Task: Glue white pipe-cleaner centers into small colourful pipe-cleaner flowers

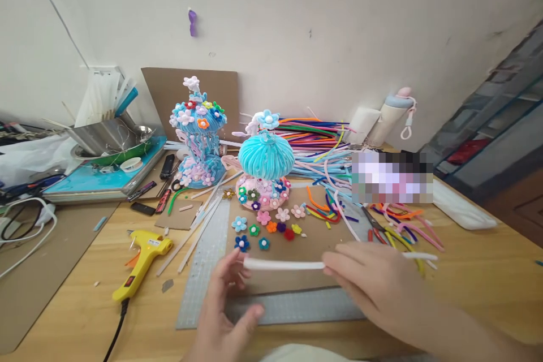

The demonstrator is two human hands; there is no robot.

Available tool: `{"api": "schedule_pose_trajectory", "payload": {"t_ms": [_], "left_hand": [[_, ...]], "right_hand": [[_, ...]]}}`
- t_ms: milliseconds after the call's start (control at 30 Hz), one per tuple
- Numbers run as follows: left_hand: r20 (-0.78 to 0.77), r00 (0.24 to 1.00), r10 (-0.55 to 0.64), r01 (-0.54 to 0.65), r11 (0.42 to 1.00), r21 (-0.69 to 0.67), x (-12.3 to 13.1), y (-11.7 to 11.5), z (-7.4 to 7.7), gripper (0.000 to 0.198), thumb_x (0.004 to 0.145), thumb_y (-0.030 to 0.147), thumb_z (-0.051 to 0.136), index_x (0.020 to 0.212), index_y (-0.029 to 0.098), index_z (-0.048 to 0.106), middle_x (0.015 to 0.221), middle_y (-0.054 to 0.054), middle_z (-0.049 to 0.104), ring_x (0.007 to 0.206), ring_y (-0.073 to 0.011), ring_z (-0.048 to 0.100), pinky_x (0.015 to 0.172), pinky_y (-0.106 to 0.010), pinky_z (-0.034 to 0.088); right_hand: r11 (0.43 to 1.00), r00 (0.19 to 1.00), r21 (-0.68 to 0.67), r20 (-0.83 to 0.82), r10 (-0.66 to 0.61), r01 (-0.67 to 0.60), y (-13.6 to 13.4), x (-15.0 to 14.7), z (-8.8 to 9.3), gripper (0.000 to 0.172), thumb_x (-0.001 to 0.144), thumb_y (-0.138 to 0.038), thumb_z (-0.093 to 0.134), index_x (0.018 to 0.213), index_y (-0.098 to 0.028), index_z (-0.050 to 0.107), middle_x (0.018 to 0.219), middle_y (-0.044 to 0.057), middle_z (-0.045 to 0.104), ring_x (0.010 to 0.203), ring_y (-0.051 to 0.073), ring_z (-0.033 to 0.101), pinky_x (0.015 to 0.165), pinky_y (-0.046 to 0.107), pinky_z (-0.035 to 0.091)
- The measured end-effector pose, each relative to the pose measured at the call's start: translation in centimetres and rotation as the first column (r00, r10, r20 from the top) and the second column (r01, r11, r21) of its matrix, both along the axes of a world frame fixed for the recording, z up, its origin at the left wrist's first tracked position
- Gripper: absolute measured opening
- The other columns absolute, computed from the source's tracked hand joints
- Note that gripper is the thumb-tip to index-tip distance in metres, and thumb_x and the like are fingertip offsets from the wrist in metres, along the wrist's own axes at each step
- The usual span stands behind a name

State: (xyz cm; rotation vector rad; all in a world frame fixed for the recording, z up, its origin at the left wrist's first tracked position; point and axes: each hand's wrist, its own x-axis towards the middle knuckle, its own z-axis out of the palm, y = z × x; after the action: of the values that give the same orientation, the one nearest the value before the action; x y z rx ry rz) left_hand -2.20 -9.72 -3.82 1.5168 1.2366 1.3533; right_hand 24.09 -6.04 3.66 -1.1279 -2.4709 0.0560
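My right hand (373, 283) is closed round a long, thin white stick (284, 265), which lies level across the front of the work area. Its far end (419, 256) sticks out to the right beyond the hand. I cannot tell what the stick is made of. By its left end is my left hand (229, 305), thumb spread well away from the curled fingers; the fingertips are at or just behind the stick's end. Beyond the hands, small fuzzy flowers (263, 243) in several colours lie on brown cardboard (297, 277). Behind them stands a turquoise-domed pipe-cleaner ornament (266, 155) with a pink flowered base.
A yellow glue gun (142, 263) lies at left, its cord running forward. A taller blue flowered ornament (197, 136) stands behind. Pipe cleaners (314, 141) are heaped at the back. Pliers (390, 237) lie at right. A metal bowl (106, 138) stands back left, a bottle (388, 119) back right.
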Motion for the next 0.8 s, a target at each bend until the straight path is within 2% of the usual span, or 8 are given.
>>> {"api": "schedule_pose_trajectory", "payload": {"t_ms": [67, 100, 233, 333, 467, 567, 700, 800], "left_hand": [[-0.083, 0.990, -0.112, 0.113, 0.994, 0.000, 0.0, -0.1, -0.1, 0.064, 0.075, 0.023, 0.068, 0.132, 0.032, 0.040, 0.122, -0.009, 0.055, 0.080, -0.0176, 0.060, 0.069, -0.029, 0.049], [-0.127, 0.982, -0.139, 0.136, 0.990, -0.029, 0.0, -0.1, -0.2, 0.057, 0.077, 0.024, 0.065, 0.130, 0.031, 0.044, 0.117, -0.008, 0.058, 0.077, -0.0168, 0.060, 0.067, -0.028, 0.049], [-0.348, 0.919, -0.183, 0.143, 0.980, -0.137, 0.2, 0.0, 0.1, 0.018, 0.086, 0.025, 0.052, 0.098, 0.025, 0.065, 0.085, -0.004, 0.067, 0.079, -0.0178, 0.062, 0.071, -0.027, 0.047], [-0.458, 0.863, -0.212, 0.151, 0.974, -0.167, 0.8, -0.3, 0.9, 0.018, 0.087, 0.025, 0.049, 0.084, 0.022, 0.066, 0.078, -0.003, 0.067, 0.074, -0.0168, 0.061, 0.069, -0.025, 0.046], [-0.466, 0.850, -0.248, 0.160, 0.962, -0.221, 2.3, -0.8, 1.8, 0.019, 0.087, 0.027, 0.049, 0.083, 0.022, 0.067, 0.076, -0.002, 0.070, 0.069, -0.0158, 0.061, 0.065, -0.024, 0.044], [-0.393, 0.873, -0.287, 0.184, 0.943, -0.279, 3.2, -0.6, 2.2, 0.019, 0.086, 0.028, 0.050, 0.082, 0.022, 0.068, 0.069, 0.000, 0.068, 0.064, -0.0152, 0.060, 0.062, -0.023, 0.043], [-0.265, 0.925, -0.271, 0.145, 0.899, -0.413, 3.5, 0.1, 2.4, 0.019, 0.084, 0.032, 0.051, 0.075, 0.019, 0.063, 0.062, 0.001, 0.063, 0.048, -0.0127, 0.054, 0.050, -0.022, 0.040], [-0.369, 0.897, -0.243, 0.086, 0.915, -0.394, 3.0, 0.4, 2.5, 0.021, 0.082, 0.035, 0.054, 0.070, 0.019, 0.062, 0.057, 0.001, 0.062, 0.050, -0.0138, 0.053, 0.051, -0.023, 0.037]], "right_hand": [[0.998, 0.994, -0.056, 0.106, 0.002, 0.004, -0.9, -0.3, -1.4, 0.019, 0.090, -0.021, 0.041, 0.083, -0.024, 0.058, 0.070, 0.002, 0.062, 0.064, 0.019, 0.057, 0.056, 0.030, 0.036], [0.996, 0.990, -0.084, 0.139, 0.003, 0.008, -1.2, -0.4, -1.9, 0.020, 0.091, -0.020, 0.040, 0.082, -0.023, 0.057, 0.071, 0.002, 0.062, 0.066, 0.018, 0.057, 0.058, 0.030, 0.035], [0.975, 0.984, -0.216, 0.177, -0.013, 0.051, -2.3, -0.4, -3.1, 0.021, 0.094, -0.021, 0.037, 0.083, -0.022, 0.056, 0.074, 0.001, 0.061, 0.069, 0.017, 0.055, 0.060, 0.029, 0.032], [0.954, 0.988, -0.287, 0.149, -0.038, 0.080, -3.0, -0.7, -3.4, 0.019, 0.094, -0.021, 0.038, 0.088, -0.022, 0.056, 0.080, 0.001, 0.061, 0.074, 0.018, 0.055, 0.063, 0.028, 0.032], [0.948, 0.999, -0.317, 0.052, 0.002, 0.014, -3.4, -2.3, -3.5, 0.013, 0.093, -0.022, 0.043, 0.099, -0.024, 0.054, 0.089, 0.000, 0.060, 0.080, 0.017, 0.056, 0.067, 0.027, 0.034], [0.963, 1.000, -0.268, 0.017, 0.022, -0.017, -3.2, -3.1, -3.6, 0.016, 0.095, -0.022, 0.040, 0.091, -0.023, 0.055, 0.082, 0.000, 0.060, 0.075, 0.016, 0.055, 0.065, 0.027, 0.032], [0.976, 0.999, -0.218, -0.029, 0.021, -0.027, -2.8, -3.1, -3.5, 0.018, 0.095, -0.022, 0.040, 0.086, -0.021, 0.055, 0.079, 0.000, 0.061, 0.072, 0.015, 0.055, 0.063, 0.026, 0.031], [0.979, 0.996, -0.194, -0.082, 0.044, -0.060, -2.7, -2.8, -3.5, 0.018, 0.094, -0.021, 0.041, 0.085, -0.021, 0.056, 0.077, 0.000, 0.063, 0.070, 0.015, 0.055, 0.062, 0.026, 0.031]]}}
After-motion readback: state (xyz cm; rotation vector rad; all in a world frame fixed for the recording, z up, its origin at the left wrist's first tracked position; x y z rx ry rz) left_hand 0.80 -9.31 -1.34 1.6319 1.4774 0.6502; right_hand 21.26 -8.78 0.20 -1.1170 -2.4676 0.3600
